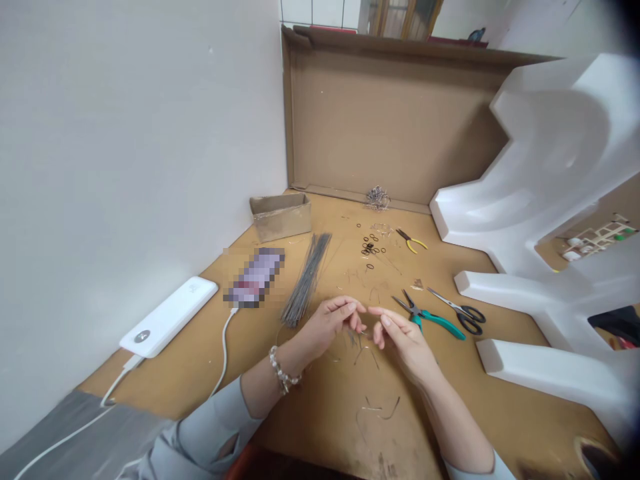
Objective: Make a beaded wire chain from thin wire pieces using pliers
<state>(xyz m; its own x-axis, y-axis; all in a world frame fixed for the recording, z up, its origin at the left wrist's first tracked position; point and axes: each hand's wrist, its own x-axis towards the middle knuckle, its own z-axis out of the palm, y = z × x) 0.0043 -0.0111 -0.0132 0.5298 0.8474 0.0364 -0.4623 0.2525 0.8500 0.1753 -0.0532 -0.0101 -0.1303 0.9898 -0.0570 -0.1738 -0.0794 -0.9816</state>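
Note:
My left hand [336, 323], with a beaded bracelet on its wrist, is closed in a pinch over the middle of the table. Facing it, my right hand [403, 340] is pinched too, its index fingertip almost meeting the left fingers. Whatever they hold is too thin to make out. Below the hands lie short bent pieces of wire [370, 408]. To the left of my left hand is a bundle of straight grey wires [307, 280]. Long-nose pliers with teal handles [440, 323] lie just beyond my right hand, beside black-handled scissors [470, 317].
Small dark rings [370, 248], yellow-handled pliers [413, 241] and a tangled wire heap [378, 198] lie farther back. A small cardboard box [283, 220], a blurred phone [255, 277] and a white power bank [170, 317] stand left. White foam [540, 293] borders the right; cardboard [395, 127] the back.

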